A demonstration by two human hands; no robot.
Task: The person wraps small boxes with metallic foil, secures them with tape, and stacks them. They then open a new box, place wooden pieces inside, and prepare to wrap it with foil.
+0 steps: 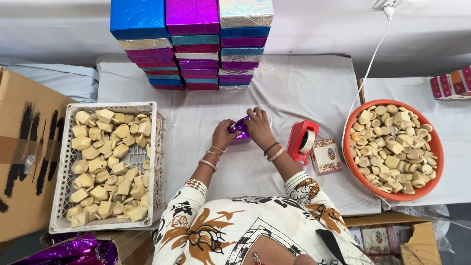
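Far left, beyond desk's left edge: brown cardboard box with black smears. Below it, near bottom-left corner of view: crumpled purple foil.

On desk's left edge: white plastic crate, slotted walls, filled with pale yellow soap blocks, some square, some rounded.

At desk's back edge, left of middle: stack of foil-covered boxes, three columns, in blue, purple, silver, teal and red.

Middle of desk, covered in white cloth: small packet in purple foil, lying on cloth, between both hands. Left hand closed on packet's left end, fingers curled around foil; bangles on wrist. Right hand pressed on top and right side of packet, fingers bent over foil; dark band and bangle on wrist. Hands touching packet from both sides, close together.

Right of hands: red tape dispenser with roll of clear tape, standing on cloth. Just beside it, toward desk's front edge: small printed carton, white with red trim.

At desk's right edge: orange round bowl, heaped with same pale soap pieces. White cable running from back wall down toward bowl. Far right, back: red-and-white cartons.
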